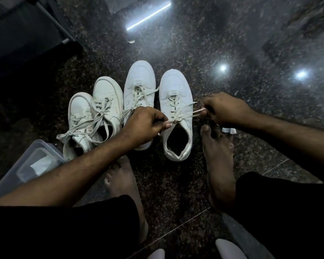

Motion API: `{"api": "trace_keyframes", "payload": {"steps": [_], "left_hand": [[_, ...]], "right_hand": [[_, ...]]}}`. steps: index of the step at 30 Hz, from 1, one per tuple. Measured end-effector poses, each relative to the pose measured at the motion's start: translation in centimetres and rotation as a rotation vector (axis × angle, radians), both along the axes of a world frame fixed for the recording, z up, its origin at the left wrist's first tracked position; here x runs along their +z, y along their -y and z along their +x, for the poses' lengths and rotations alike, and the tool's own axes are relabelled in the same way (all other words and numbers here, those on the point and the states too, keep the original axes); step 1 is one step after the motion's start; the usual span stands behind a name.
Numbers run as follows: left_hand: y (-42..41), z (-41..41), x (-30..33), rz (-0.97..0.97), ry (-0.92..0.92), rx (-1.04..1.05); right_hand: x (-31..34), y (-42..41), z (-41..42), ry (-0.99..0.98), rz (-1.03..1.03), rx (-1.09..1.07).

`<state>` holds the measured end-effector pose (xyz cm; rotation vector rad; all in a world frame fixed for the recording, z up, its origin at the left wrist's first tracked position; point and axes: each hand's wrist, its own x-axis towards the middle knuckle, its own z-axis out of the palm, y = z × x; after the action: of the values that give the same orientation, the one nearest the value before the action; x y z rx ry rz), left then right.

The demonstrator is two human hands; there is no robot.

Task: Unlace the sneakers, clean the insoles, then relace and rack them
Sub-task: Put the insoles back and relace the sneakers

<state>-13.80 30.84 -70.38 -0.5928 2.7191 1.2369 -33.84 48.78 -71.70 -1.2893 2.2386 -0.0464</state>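
My arms are bare to the elbows, no sleeves showing. I wear black trousers (82, 230) reaching the ankles, and both my feet (219, 156) are bare, without socks or shoes.

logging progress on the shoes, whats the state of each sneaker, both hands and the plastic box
rightmost sneaker: upright, laced, lace ends pulled sideways
second sneaker: upright, laced
left two sneakers: leaning together, laces loose
left hand: pinching a lace
right hand: pinching a lace
plastic box: lid on

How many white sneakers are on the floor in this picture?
4, side by side: the far-left sneaker, the second sneaker, the third sneaker behind the left hand, and the right sneaker being laced.
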Motion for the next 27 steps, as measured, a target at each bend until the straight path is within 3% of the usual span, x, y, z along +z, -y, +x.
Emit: {"api": "trace_keyframes", "payload": {"steps": [4, 7, 9, 15, 17, 27], "left_hand": [[0.6, -0.2, 0.4, -0.02, 0.05, -0.074], [1.0, -0.3, 0.2, -0.14, 0.114, -0.192], [1.1, -0.2, 0.2, -0.173, 0.103, -0.209], [0.5, 0.1, 0.6, -0.131, 0.009, -0.128], [0.2, 0.0, 0.7, -0.202, -0.001, -0.154], [0.1, -0.1, 0.4, -0.318, 0.008, -0.22]], "right_hand": [[-0.2, 0.2, 0.0, -0.204, 0.016, 0.066], [-0.5, 0.2, 0.5, -0.229, 0.004, 0.064], [-0.7, 0.3, 0.7, -0.124, -0.026, 0.028], [0.1, 1.1, 1.6, 0.446, -0.193, -0.157], [0.1, 1.3, 1.9, 0.518, -0.188, -0.179], [-0.1, 1.9, 1.0, 0.231, -0.081, -0.006]]}}
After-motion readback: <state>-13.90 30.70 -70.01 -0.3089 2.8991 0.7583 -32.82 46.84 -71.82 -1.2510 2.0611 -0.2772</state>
